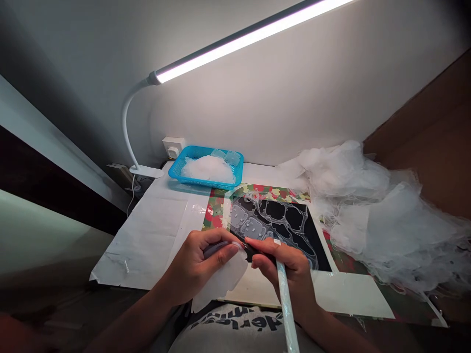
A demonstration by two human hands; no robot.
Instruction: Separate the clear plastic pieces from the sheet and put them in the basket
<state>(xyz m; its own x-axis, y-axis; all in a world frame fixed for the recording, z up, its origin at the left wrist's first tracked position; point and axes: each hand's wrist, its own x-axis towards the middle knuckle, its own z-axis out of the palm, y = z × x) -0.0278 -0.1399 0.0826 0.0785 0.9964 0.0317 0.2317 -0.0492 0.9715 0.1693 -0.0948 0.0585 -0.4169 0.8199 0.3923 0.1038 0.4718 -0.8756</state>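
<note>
My left hand (198, 260) pinches a thin, whitish translucent sheet (224, 284), which hangs below the fingers with a curled upper edge. Close beside it, my right hand (289, 267) is closed around a slim black tool (250, 252) whose exact kind is partly hidden by the fingers. A pale rod wrapped in shiny film (286, 304) runs down from the right hand toward my lap. Behind both hands lies a black panel (319, 240) with translucent web-like outlines and grey dotted pieces.
A blue plastic basket (176, 177) with white material stands by the wall. Crumpled white translucent scraps (386, 220) are heaped at the right. An LED lamp (235, 46) arches overhead, its base (147, 171) at the left. White paper (147, 240) covers the table's left side.
</note>
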